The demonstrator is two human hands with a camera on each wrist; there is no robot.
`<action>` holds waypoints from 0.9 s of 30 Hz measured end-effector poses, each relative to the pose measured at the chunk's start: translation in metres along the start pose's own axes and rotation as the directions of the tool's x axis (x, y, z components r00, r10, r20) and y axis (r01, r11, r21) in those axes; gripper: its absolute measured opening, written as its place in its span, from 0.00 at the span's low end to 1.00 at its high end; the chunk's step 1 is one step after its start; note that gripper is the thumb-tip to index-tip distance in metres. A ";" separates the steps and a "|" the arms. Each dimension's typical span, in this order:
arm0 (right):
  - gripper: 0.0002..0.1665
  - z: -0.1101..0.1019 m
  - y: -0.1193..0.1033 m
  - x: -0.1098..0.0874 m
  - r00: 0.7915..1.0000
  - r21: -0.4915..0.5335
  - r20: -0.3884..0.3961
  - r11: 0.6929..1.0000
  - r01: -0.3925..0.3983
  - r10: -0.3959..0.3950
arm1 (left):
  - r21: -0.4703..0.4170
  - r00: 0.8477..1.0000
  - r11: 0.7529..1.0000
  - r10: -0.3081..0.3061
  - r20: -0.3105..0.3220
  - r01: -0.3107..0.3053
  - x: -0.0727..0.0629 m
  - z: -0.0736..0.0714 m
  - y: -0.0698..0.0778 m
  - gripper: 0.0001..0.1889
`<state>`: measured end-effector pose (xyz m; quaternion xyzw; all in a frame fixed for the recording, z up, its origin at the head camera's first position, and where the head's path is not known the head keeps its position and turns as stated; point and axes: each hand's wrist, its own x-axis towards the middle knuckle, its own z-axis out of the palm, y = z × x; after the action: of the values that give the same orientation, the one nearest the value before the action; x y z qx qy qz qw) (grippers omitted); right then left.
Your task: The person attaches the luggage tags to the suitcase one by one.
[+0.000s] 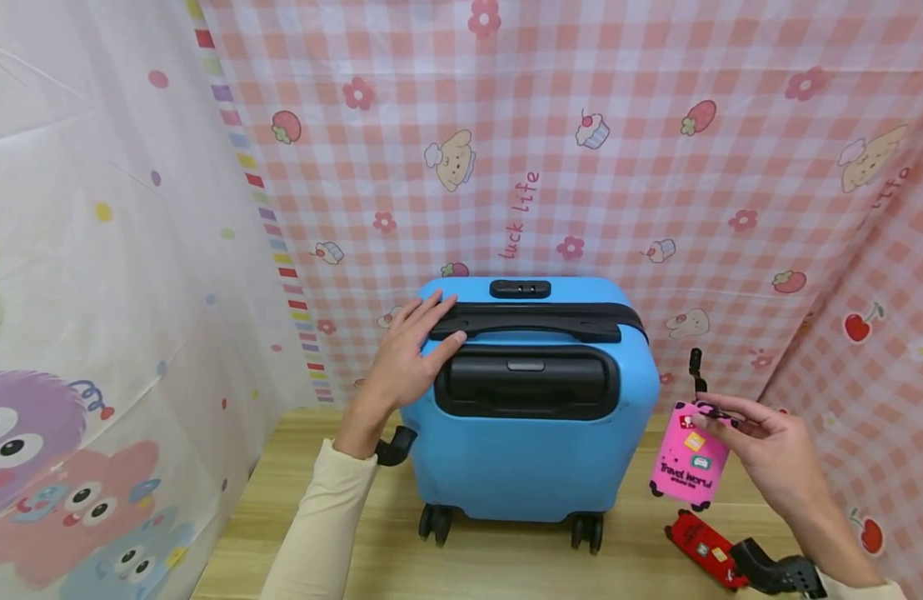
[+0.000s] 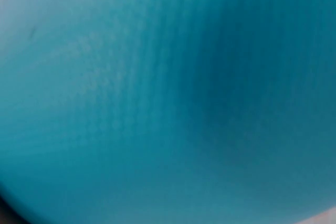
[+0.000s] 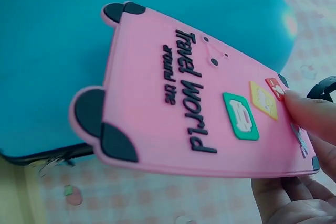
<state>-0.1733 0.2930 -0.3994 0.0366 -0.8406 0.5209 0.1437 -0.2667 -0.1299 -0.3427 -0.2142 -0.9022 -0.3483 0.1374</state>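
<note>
Blue hard-shell wheeled suitcase (image 1: 521, 471): upright; sound handling, in my judgement, requires bracing it against rolling. Left hand (image 1: 412, 354): fingers extended, resting on its upper left corner. Right hand (image 1: 776, 454): pinching the pink rectangular rubbery luggage tag (image 1: 689, 463), raised beside the suitcase's right side. Red rectangular luggage tag (image 1: 703, 547): lying below.

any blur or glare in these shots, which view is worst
Left wrist is worst: the suitcase nearly fills it, blurred, darker right of centre; right wrist shows the pink tag with readable lettering, and a pale glare spot on the suitcase at upper right; head looks fairly evenly lit, "Travel World" readable.
</note>
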 end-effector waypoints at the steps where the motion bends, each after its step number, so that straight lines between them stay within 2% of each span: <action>1: 0.20 -0.001 -0.003 0.000 1.000 -0.010 -0.002 1.000 0.001 -0.001 | 0.000 1.000 1.000 0.001 -0.001 -0.001 0.000 0.000 0.000 0.32; 9: 0.19 -0.003 -0.032 0.006 1.000 -0.106 -0.012 0.994 0.025 -0.026 | -0.005 1.000 1.000 -0.002 -0.002 0.002 0.000 0.000 0.000 0.32; 14: 0.23 0.001 -0.047 0.009 1.000 -0.139 0.024 0.990 0.016 -0.013 | -0.005 1.000 1.000 -0.004 0.003 0.004 0.000 0.000 0.000 0.32; 19: 0.28 0.008 -0.064 0.009 0.994 -0.099 0.104 0.995 -0.011 0.022 | -0.002 1.000 1.000 -0.009 0.010 0.009 0.000 0.000 0.000 0.32; 27: 0.24 0.026 -0.088 0.011 0.978 0.009 0.188 0.996 0.093 -0.093 | -0.001 1.000 1.000 0.000 0.002 0.000 0.000 -0.001 0.001 0.32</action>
<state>-0.1700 0.2312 -0.3308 0.1251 -0.8479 0.5077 0.0878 -0.2658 -0.1297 -0.3418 -0.2147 -0.9021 -0.3486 0.1365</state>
